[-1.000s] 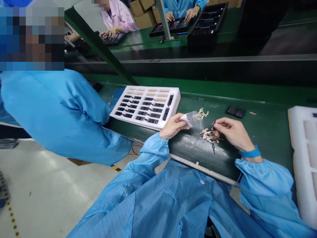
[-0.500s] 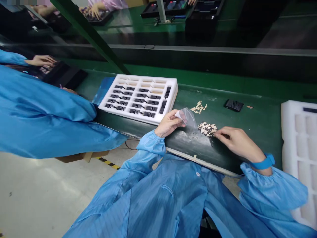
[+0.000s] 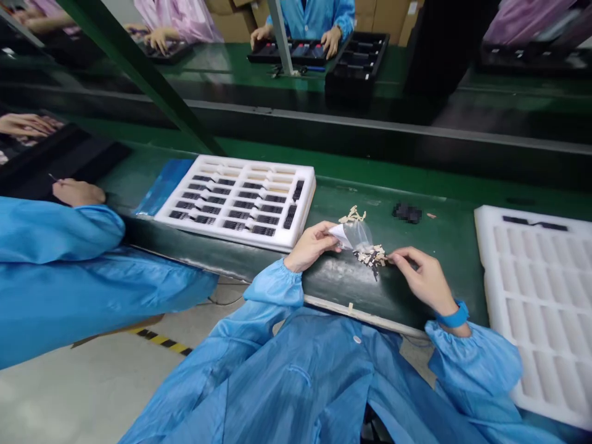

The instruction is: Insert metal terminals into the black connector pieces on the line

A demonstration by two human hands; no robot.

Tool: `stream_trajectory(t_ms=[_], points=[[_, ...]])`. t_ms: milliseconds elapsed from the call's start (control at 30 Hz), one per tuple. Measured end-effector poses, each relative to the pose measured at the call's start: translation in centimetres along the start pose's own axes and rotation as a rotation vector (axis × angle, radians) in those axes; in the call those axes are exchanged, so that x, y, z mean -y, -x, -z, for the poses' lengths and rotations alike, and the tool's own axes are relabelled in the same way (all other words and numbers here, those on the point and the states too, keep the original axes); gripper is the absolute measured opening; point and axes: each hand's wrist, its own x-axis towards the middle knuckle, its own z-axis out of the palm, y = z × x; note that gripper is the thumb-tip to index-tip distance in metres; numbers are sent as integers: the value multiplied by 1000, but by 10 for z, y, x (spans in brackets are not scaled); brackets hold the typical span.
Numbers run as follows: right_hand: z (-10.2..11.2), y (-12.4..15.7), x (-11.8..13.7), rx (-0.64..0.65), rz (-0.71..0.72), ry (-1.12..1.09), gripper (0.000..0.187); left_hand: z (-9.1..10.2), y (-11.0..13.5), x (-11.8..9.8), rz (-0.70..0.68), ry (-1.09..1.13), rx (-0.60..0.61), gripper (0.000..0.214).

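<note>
My left hand point(image 3: 313, 248) is closed on a small clear plastic bag point(image 3: 359, 234) with a white label, tilted over the green work surface. Its mouth reaches a pile of small beige and black pieces point(image 3: 374, 256). At the right edge of that pile, my right hand point(image 3: 424, 279) has thumb and forefinger pinched together; what lies between them is too small to name. Just behind the bag are several loose beige strips point(image 3: 352, 213). Farther back and to the right sits a black part point(image 3: 407, 213), blurred in the picture.
A white foam tray point(image 3: 300, 239) with black parts in its slots stands left, beside a blue sheet point(image 3: 165, 185). Another white foam tray point(image 3: 485, 246) stands right. A co-worker's blue sleeve point(image 3: 55, 222) is at left; other people sit across the line. A green post point(image 3: 139, 68) slants at upper left.
The view has shifted, showing more of the people opposite and the right tray. The bag now hangs lower over the pile. My right hand stays pinched at the pile's edge.
</note>
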Motion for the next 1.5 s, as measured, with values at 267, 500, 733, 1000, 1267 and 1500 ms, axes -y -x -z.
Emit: stream_trajectory(t_ms=[267,500,733,1000,1267,1500], points=[[3,0,19,-2,-88,-333,59,-39,-27,-4,35,-265,214,41],[42,1,55,-107,-34,-112,34,-71,-46,-17,-54,-251,262,33],[119,6,103,-453,65,-233,31,-60,-44,-19,-74,-151,213,45],[154,7,136,-836,244,-205,19,-43,-50,1,-36,-209,211,45],[148,17,150,-940,705,398,11,-45,-49,2,-23,-216,225,45],[166,20,142,-976,986,763,27,-41,-52,8,-19,-232,231,48]])
